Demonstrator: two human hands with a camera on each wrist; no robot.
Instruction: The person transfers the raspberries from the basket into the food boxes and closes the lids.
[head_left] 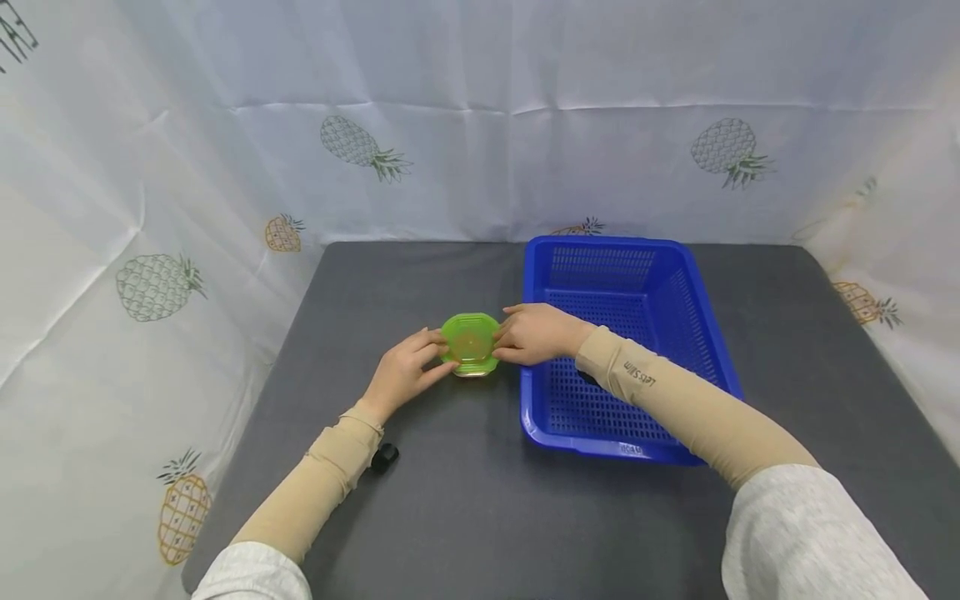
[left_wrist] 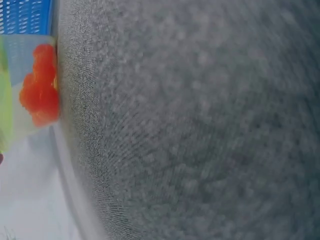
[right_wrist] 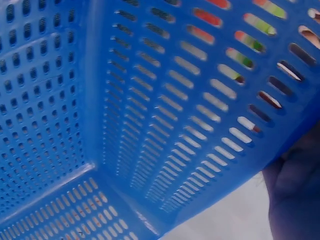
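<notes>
On the dark table stands a small clear food container [left_wrist: 20, 117] with a translucent green lid [head_left: 471, 337]. Orange-red pieces [left_wrist: 42, 90] show through its wall in the left wrist view; what they are is unclear. My left hand [head_left: 405, 373] holds the left edge of the lid between fingers and thumb. At the opposite edge my right hand [head_left: 536, 333] grips the lid with bent fingers, its wrist over the basket's near-left side. Through the basket's slots, the right wrist view shows bits of green and red.
A blue slotted plastic basket [head_left: 622, 447] stands just right of the container, its left rim under my right hand. A small black object [head_left: 385, 458] is by my left wrist. White curtains [head_left: 510, 67] with pineapple prints hang behind and beside the table [head_left: 450, 517].
</notes>
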